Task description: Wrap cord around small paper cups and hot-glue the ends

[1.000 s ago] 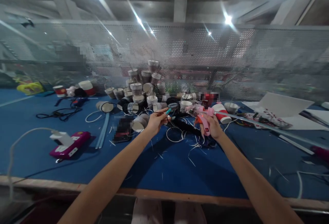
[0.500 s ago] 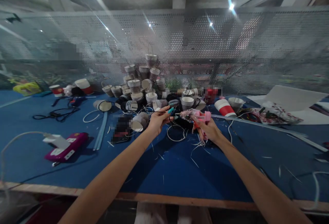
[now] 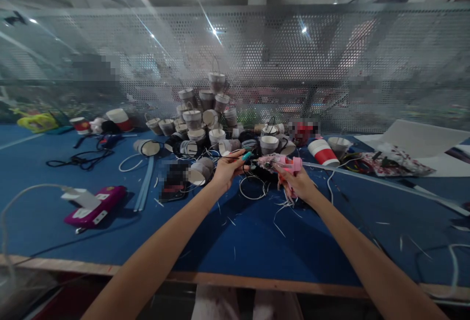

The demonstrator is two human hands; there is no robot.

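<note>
My right hand is wrapped round a pink glue gun, whose nozzle points left. A clear glue stick runs out of its back to the right. Just left of the nozzle, my left hand pinches a thin black cord between thumb and fingers; its nails are turquoise. Below the hands a loop of white wire lies on the blue table. Small grey-white cups are piled behind my left hand, some with wire handles.
A purple power strip with a white plug sits at the left, near several glue sticks and a dark phone. Red and white cups and a patterned bag lie to the right. A perforated screen stands behind.
The view has shifted slightly. Both hands stay close together in nearly the same place, still holding the cord and the glue gun.
</note>
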